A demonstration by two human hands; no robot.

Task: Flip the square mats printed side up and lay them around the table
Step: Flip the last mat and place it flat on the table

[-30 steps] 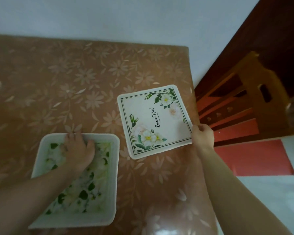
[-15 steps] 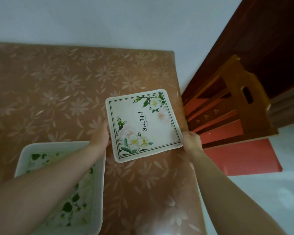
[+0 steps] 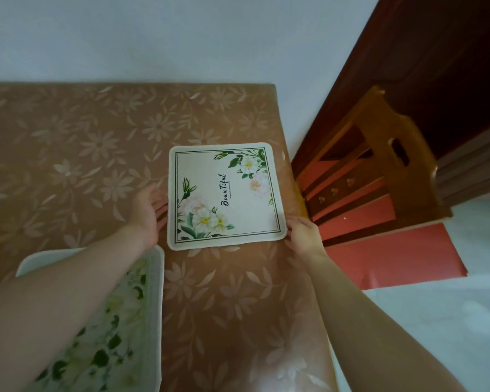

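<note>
A square cream mat (image 3: 232, 190) printed with white flowers and the word "Beautiful" lies flat, printed side up, near the table's right edge. My left hand (image 3: 149, 210) rests against its left edge, fingers spread and flat. My right hand (image 3: 301, 234) touches its lower right corner with its fingers loosely curled. A second floral mat (image 3: 119, 321) lies at the lower left, its print faint, partly hidden under my left forearm.
The table (image 3: 82, 142) wears a brown cloth with pale flowers and stands against a white wall. A wooden chair (image 3: 379, 176) with a red seat stands close to the table's right edge, beside a dark wooden door. Pale floor shows at lower right.
My left hand left the lower-left mat and came to the printed mat's left edge. The printed mat was turned from tilted to square with the table. My right hand stayed at its corner.
</note>
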